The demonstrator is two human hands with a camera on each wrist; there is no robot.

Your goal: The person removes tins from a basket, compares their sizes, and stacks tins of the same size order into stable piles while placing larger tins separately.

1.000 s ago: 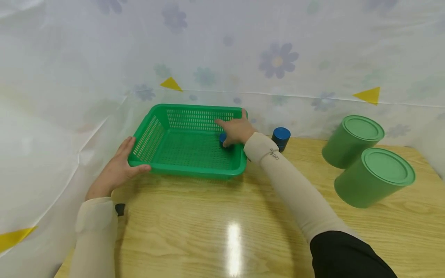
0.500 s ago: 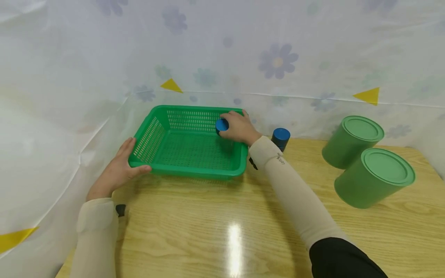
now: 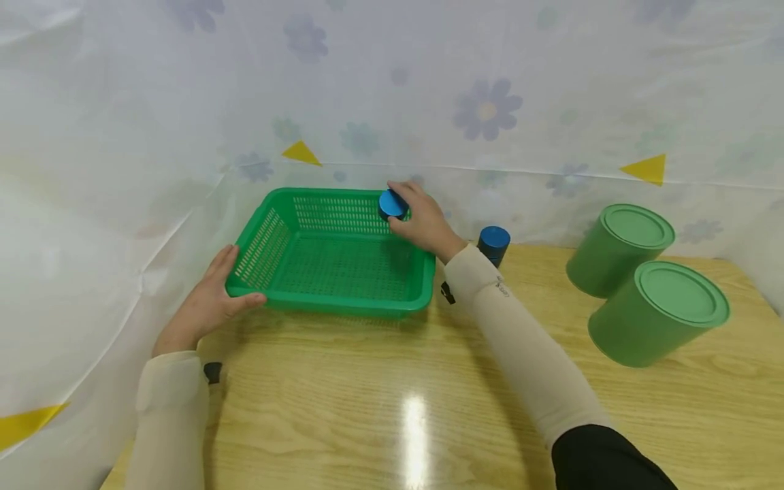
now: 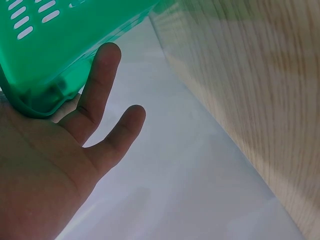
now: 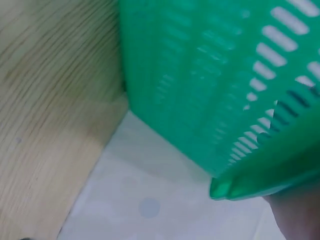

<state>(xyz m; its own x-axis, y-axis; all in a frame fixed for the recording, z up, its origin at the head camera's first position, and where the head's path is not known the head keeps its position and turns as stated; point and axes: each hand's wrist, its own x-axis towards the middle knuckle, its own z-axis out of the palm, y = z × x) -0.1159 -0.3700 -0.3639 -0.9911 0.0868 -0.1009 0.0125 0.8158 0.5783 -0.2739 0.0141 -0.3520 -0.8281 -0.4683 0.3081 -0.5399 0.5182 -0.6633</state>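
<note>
A green plastic basket (image 3: 337, 303) with slotted walls stands on the table. My left hand (image 3: 205, 303) rests against its front left corner, thumb along the front rim and fingers at the left side. Two of its fingers (image 4: 106, 70) appear straight and spread below the rim in the left wrist view. Over the back right of the basket, my right hand (image 3: 425, 221) pinches a short dark cylinder with a blue top (image 3: 390, 204) between thumb and fingers. In the right wrist view the basket wall (image 5: 165, 75) hides most of that hand.
A second blue-topped dark cylinder (image 3: 493, 239) stands just right of the basket, partly behind the right sleeve. Two large green lidded cans (image 3: 618, 248) stand at the right. A flowered white sheet (image 3: 392, 88) backs the wooden table (image 3: 318, 395).
My right hand has raised the blue-topped cylinder from inside the basket, upward and slightly back, to about rim height. The left hand and basket have barely moved.
</note>
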